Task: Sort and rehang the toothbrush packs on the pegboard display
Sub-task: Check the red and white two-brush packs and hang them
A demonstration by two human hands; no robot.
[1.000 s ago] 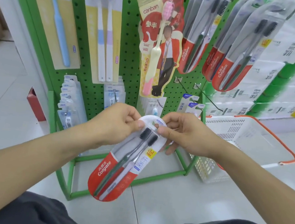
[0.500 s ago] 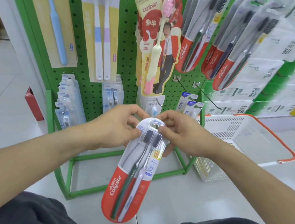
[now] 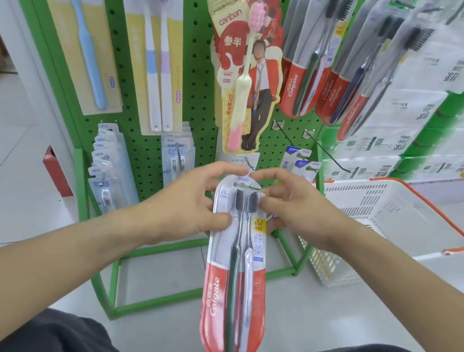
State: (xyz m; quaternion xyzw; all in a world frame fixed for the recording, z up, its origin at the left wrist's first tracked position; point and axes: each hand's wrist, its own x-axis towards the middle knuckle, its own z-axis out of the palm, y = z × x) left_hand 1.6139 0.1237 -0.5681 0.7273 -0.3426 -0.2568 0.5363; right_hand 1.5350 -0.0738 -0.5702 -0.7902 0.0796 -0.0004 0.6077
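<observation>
A red and clear Colgate two-brush pack hangs upright in front of me, held by its top. My left hand pinches the pack's upper left edge, thumb on the front. My right hand pinches the upper right edge beside the brush heads. Behind the hands stands the green pegboard. More Colgate packs hang at its upper right, a Canban pack hangs in the middle, and pale yellow packs hang at the left. Two bare hooks stick out right of the Canban pack.
A white basket with an orange rim sits on the floor at the right. Small clear blister packs hang low on the left of the board. The green frame foot runs along the tiled floor. White wrapped goods are stacked at the right.
The pack has swung from a leftward slant to hanging straight down and has risen slightly toward the board. Both hands kept hold of its top.
</observation>
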